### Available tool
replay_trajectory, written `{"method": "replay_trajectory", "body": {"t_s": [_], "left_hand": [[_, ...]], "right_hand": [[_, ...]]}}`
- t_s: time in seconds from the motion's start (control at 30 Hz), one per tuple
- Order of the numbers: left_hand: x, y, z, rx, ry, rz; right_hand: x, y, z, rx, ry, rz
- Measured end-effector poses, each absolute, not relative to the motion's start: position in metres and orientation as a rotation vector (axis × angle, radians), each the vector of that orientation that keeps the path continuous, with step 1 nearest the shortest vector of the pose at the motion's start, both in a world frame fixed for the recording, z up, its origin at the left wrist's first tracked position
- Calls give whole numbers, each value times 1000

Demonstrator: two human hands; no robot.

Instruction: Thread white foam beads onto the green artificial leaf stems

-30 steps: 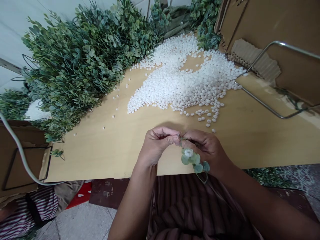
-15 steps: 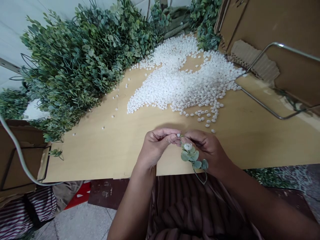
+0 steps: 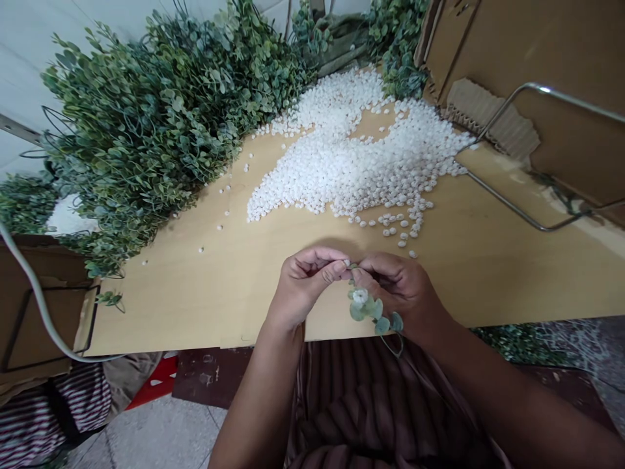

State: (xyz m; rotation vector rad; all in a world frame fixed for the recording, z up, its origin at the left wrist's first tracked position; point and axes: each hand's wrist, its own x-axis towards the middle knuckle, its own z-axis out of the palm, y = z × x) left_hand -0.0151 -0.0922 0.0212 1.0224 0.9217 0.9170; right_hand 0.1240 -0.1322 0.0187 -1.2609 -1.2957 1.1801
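Between the thumb and fingertips of my left hand (image 3: 312, 277) is a small white bead-like piece (image 3: 347, 263). My right hand (image 3: 398, 283) pinches a sprig of artificial greenery (image 3: 367, 307) by its stem, close to the left fingertips. The sprig hangs down in front of the right hand, with round grey-green leaves and a thin looped stem end. A white flower-like piece (image 3: 360, 297) sits among its leaves. The fingertips of both hands nearly meet, and the exact contact between stem and bead is partly hidden.
A spread of small white pieces (image 3: 336, 169) covers the back of the wooden table (image 3: 195, 306). Bundled artificial greenery (image 3: 170, 111) is heaped at the left. A bent metal wire frame (image 3: 517, 218) and cardboard (image 3: 551, 65) stand at the right. A striped sleeve (image 3: 73, 404) shows lower left.
The sprig's leaves and white flower have swung slightly left and down. The left fingertips have closed in on the sprig's tip with the bead. Both hands stay in nearly the same place.
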Motion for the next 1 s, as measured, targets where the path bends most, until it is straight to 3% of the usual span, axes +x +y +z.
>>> {"method": "replay_trajectory", "body": {"t_s": [0.3,1.0], "left_hand": [[-14,-90,21,1009,925,1092],[-13,-91,24,972,927,961]], "right_hand": [[124,-135,16,-1171,-1252,1295],[123,-132,19,-1293,-1477,911]]}}
